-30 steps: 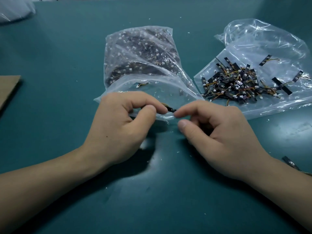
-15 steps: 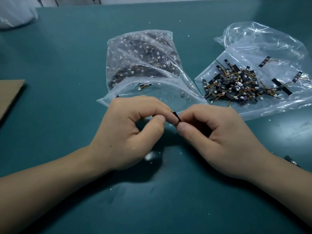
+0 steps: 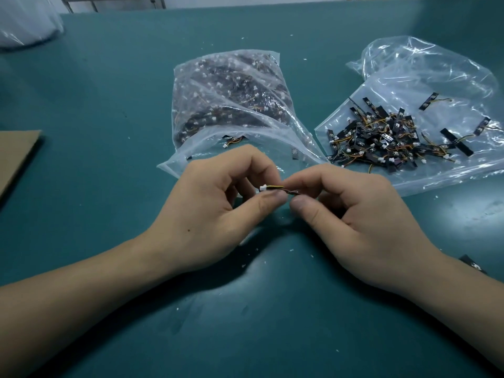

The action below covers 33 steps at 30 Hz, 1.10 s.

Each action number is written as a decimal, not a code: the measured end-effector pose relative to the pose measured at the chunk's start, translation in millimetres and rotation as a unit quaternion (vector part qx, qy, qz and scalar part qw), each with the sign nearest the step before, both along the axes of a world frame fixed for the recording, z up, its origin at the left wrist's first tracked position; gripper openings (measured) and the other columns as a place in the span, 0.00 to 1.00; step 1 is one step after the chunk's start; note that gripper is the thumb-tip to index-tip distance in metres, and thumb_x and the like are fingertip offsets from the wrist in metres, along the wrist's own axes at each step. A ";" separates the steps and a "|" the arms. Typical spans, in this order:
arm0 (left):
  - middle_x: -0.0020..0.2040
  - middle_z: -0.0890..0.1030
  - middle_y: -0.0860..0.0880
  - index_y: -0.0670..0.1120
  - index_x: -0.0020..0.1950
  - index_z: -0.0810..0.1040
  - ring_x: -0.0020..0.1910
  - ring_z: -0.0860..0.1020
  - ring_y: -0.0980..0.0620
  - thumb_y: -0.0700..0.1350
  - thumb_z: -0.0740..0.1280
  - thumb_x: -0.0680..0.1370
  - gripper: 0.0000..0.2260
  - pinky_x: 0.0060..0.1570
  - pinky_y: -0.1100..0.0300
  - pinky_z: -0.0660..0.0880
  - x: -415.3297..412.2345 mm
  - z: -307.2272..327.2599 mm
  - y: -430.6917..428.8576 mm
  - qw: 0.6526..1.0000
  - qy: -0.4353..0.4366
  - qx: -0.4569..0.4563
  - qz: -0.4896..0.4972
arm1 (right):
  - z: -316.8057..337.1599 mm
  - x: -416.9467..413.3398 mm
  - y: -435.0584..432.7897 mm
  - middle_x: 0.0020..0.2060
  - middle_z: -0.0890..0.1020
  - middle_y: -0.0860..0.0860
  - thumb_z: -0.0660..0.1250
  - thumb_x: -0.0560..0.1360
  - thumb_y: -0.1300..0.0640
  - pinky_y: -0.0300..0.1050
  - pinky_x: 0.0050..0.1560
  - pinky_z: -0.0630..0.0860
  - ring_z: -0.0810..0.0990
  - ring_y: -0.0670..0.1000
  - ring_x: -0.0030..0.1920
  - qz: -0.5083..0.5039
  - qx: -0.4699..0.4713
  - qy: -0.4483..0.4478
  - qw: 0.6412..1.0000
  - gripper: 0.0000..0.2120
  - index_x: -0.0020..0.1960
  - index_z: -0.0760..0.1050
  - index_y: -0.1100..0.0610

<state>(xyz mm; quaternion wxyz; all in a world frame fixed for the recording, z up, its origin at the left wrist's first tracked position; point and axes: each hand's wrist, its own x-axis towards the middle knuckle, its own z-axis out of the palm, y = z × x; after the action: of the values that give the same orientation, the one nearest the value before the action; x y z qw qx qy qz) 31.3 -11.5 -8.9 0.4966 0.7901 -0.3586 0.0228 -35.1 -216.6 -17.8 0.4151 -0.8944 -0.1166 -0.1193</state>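
A small wired part (image 3: pixel 275 188), with a white connector, thin yellow and dark wires and a black strip end, is held between both hands above the green table (image 3: pixel 109 91). My left hand (image 3: pixel 218 211) pinches it near the white connector with thumb and forefinger. My right hand (image 3: pixel 351 219) pinches the dark end the same way. Just behind the hands lies a clear plastic bag (image 3: pixel 231 105) packed with many such parts, its mouth toward me.
At the right, a flattened clear bag (image 3: pixel 436 77) carries a loose pile of black strips with wires (image 3: pixel 392 140). A cardboard piece (image 3: pixel 19 156) lies at the left edge, another plastic bag (image 3: pixel 24 23) at the far left corner, and one black strip (image 3: pixel 471 264) by my right forearm.
Both hands have lifted slightly and drawn the part out, so its white connector and wires now show between the fingertips; earlier only a dark tip was visible.
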 end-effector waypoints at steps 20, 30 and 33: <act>0.31 0.74 0.59 0.49 0.42 0.78 0.28 0.71 0.59 0.46 0.73 0.77 0.06 0.32 0.72 0.65 -0.5 3.2 1.3 0.998 0.029 0.042 -0.034 | 4.6 -4.0 2.0 0.27 0.75 0.47 0.69 0.77 0.55 0.42 0.27 0.68 0.72 0.50 0.25 -0.004 0.054 0.017 0.998 0.06 0.41 0.77 0.49; 0.31 0.76 0.52 0.49 0.43 0.78 0.28 0.70 0.58 0.47 0.72 0.78 0.06 0.31 0.69 0.67 0.7 1.7 3.1 0.997 0.048 0.043 -0.053 | 4.7 -3.9 1.0 0.28 0.76 0.50 0.67 0.78 0.52 0.44 0.28 0.70 0.74 0.52 0.26 0.008 0.045 0.022 0.999 0.06 0.43 0.76 0.49; 0.32 0.76 0.52 0.50 0.43 0.76 0.29 0.70 0.58 0.47 0.71 0.78 0.06 0.31 0.68 0.67 1.9 1.1 3.0 0.996 0.061 0.040 -0.054 | 4.3 -3.5 1.3 0.28 0.77 0.52 0.67 0.79 0.53 0.50 0.29 0.71 0.74 0.54 0.27 0.004 0.048 0.022 0.999 0.05 0.44 0.76 0.49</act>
<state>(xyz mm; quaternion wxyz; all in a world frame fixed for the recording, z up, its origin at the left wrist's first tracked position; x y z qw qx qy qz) 33.2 -8.5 -7.8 0.4862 0.7887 -0.3704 -0.0664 -38.6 -215.3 -13.4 0.4602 -0.8756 -0.1046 -0.1031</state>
